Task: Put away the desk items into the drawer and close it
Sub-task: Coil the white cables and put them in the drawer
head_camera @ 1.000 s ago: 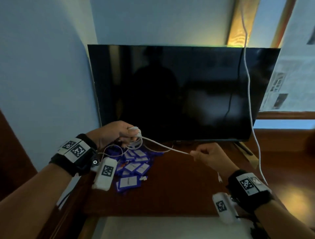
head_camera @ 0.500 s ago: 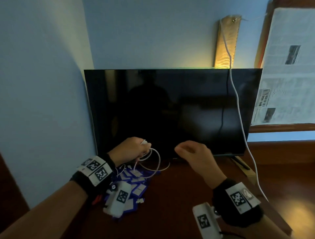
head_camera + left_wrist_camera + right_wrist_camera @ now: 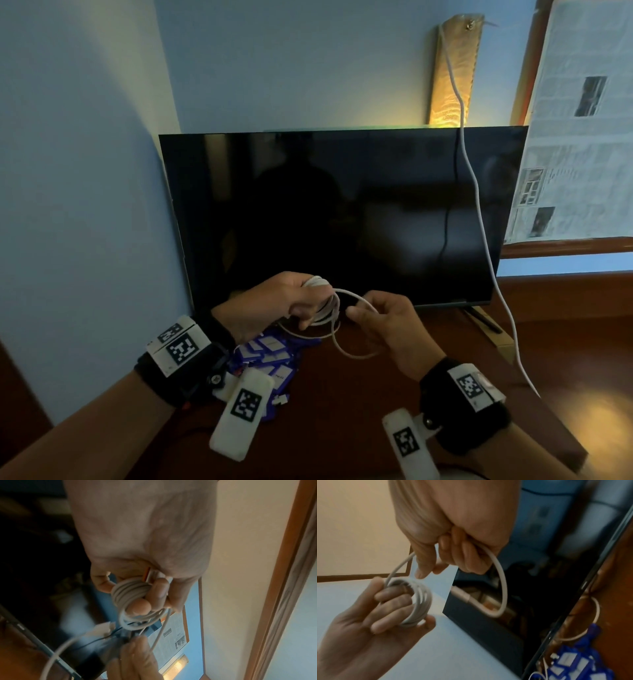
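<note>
My left hand (image 3: 291, 303) grips a coil of white cable (image 3: 322, 294) wound round its fingers, above the desk's left part. The coil (image 3: 130, 593) sits tight over the fingertips in the left wrist view. My right hand (image 3: 380, 325) pinches the cable's free length (image 3: 501, 581), which hangs in a loose loop (image 3: 346, 346) between the hands. The cable's plug end (image 3: 462, 595) dangles below the right hand. A heap of blue-and-white tags (image 3: 270, 356) lies on the dark wooden desk (image 3: 342, 411) beneath my left hand. No drawer shows in any view.
A large dark monitor (image 3: 342, 212) stands at the back of the desk against the blue wall. Another white cord (image 3: 479, 212) hangs from a wall fitting (image 3: 452, 68) down over the screen's right side to the desk. Newspaper (image 3: 579, 130) covers the window at right.
The cable was stretched taut between the hands; now my right hand has come close to the left, laying another loop onto the coil. The camera view has tilted upward.
</note>
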Action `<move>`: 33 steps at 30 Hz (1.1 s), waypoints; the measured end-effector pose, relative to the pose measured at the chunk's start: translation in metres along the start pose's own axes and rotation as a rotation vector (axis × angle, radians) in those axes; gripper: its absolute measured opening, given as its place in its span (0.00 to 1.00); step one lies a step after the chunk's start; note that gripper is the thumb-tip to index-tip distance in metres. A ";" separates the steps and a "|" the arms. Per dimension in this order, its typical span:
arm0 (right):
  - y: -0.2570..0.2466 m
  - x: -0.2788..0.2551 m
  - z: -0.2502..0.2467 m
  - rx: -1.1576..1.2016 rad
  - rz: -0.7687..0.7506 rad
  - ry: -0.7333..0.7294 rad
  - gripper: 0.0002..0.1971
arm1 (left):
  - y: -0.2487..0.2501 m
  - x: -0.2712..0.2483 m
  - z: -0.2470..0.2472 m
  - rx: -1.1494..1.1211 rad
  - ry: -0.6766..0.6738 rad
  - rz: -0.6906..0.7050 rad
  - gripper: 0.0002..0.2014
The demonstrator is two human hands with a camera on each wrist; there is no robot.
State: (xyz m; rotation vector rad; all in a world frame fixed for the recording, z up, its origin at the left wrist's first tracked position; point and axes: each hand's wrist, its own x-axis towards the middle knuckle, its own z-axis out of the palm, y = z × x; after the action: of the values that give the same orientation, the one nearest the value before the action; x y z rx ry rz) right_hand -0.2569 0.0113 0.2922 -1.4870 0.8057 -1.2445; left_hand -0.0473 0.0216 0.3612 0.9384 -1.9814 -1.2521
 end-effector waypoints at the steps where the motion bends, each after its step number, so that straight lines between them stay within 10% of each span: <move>1: 0.002 -0.001 -0.008 0.017 0.008 0.006 0.12 | -0.004 -0.001 -0.002 -0.009 0.029 0.014 0.14; 16: 0.042 0.002 -0.032 -0.284 -0.010 0.347 0.13 | -0.028 0.001 0.004 -0.390 0.494 0.069 0.13; 26: 0.030 -0.004 0.017 -0.844 -0.126 -0.109 0.10 | -0.015 0.011 0.021 -0.050 0.609 0.153 0.16; 33: 0.005 -0.019 0.029 -0.668 -0.251 -0.343 0.08 | -0.029 0.007 0.034 0.065 0.480 0.130 0.10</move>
State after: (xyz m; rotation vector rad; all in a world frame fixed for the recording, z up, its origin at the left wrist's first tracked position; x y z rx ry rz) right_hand -0.2337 0.0354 0.2827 -2.3259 0.8598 -0.8827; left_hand -0.0707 0.0238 0.3230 1.0124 -1.6760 -0.8012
